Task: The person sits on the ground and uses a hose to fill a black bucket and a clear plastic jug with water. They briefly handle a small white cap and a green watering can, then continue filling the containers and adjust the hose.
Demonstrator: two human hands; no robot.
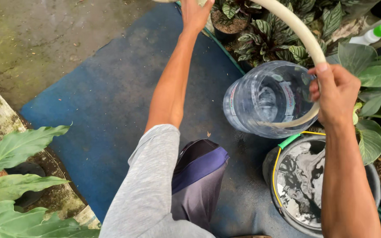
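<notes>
Cream hose (303, 33) arcs from the raised left hand (195, 15), gripping it, to the right hand (336, 94), which clamps it inside a clear water jug (265, 99) above a bucket (307, 180).

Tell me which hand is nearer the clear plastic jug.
Right. The right hand grips the pale hose right at the rim of the clear plastic jug. The left hand is up at the frame's top, well away from it.

Hands: two, left hand (195, 15), right hand (336, 94)
Hoses: one cream hose (303, 35)
Clear water jugs: one (265, 99)
Buckets: one (303, 185)
White bottles with green cap: one (371, 35)
</notes>
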